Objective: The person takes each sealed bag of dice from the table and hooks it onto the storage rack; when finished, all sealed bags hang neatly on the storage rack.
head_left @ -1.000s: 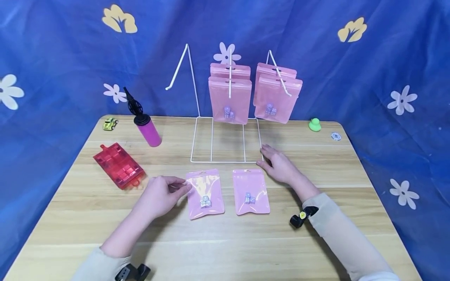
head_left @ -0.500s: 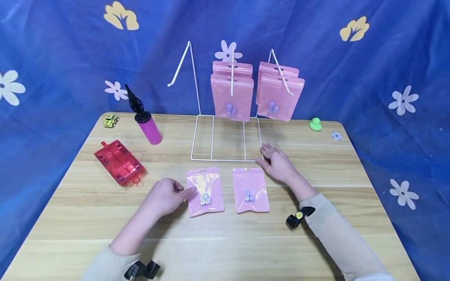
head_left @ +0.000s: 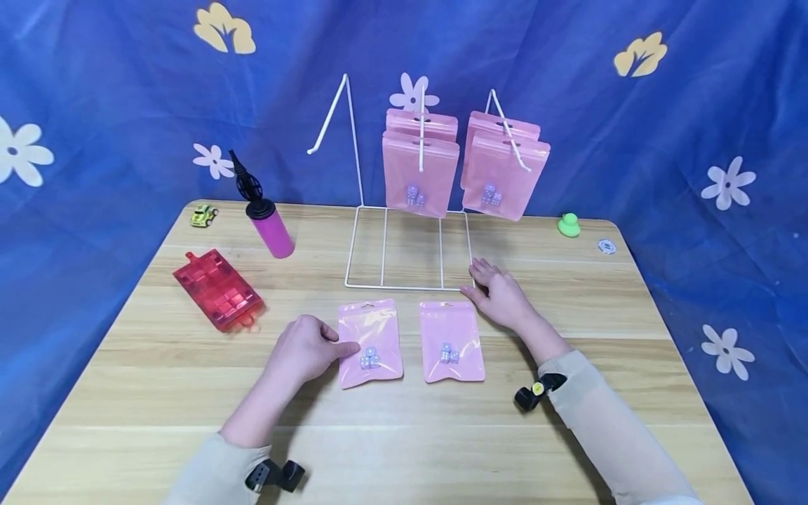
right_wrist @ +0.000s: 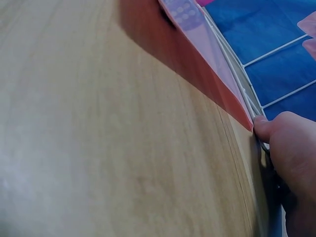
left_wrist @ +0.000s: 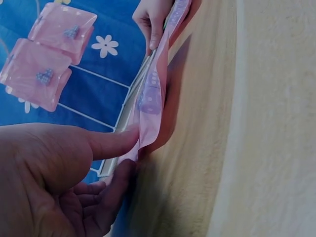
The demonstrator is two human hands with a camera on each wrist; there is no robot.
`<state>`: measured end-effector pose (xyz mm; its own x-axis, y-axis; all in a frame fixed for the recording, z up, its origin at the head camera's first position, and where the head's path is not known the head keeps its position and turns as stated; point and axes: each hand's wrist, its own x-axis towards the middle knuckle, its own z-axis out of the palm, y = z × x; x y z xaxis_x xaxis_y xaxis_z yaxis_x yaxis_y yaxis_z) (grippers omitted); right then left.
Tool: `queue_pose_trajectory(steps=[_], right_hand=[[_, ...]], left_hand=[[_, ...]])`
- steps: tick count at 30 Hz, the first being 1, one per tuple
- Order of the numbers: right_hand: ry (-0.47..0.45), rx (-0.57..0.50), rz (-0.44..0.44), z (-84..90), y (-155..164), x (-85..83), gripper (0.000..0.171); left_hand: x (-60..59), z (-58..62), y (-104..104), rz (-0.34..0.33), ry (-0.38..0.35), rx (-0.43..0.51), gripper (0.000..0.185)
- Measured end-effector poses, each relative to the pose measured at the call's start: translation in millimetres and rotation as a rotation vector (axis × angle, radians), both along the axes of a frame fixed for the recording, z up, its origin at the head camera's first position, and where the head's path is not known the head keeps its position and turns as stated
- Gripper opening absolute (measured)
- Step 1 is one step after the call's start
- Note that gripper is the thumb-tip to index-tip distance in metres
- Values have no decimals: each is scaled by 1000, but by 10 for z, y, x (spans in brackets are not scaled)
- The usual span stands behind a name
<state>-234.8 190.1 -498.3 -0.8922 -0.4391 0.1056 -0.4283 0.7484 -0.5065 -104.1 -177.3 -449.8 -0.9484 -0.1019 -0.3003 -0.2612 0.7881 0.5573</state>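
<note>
Head view, left hand pinching pink pouch edge, right hand flat, relaxed, touching wire rack base

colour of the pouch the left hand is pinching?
Pink, with small pale dice inside. The pouch in the left hand shows best in the head view.

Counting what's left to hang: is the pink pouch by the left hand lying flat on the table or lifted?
Mostly flat. The pink pouch lies on the table; the left hand pinches and raises only its near edge.
</note>
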Motion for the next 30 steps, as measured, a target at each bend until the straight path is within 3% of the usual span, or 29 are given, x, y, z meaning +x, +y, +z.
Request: queue_pose_trajectory(steps=[4, 11, 19, 24, 27, 30], right_hand=[[-1, -4, -3, 6, -4, -2, 61], [7, -15, -3, 0, -6, -2, 61], [-2, -22, -1, -17, -3, 6, 62], [-7, -20, 1, -12, 1, 2, 62], [-4, -22, 0, -14, 2, 4, 62], [2, -24, 1, -23, 1, 12, 61]], left_hand=[[-7, -22, -3, 10, -9, 21, 27], [-3, -25, 6, -30, 14, 43, 21], [43, -43, -24, -81, 155, 219, 17], [57, -32, -33, -63, 197, 348, 18], [68, -15, -30, -58, 223, 389, 27], [91, 32, -18, -78, 292, 381, 24]])
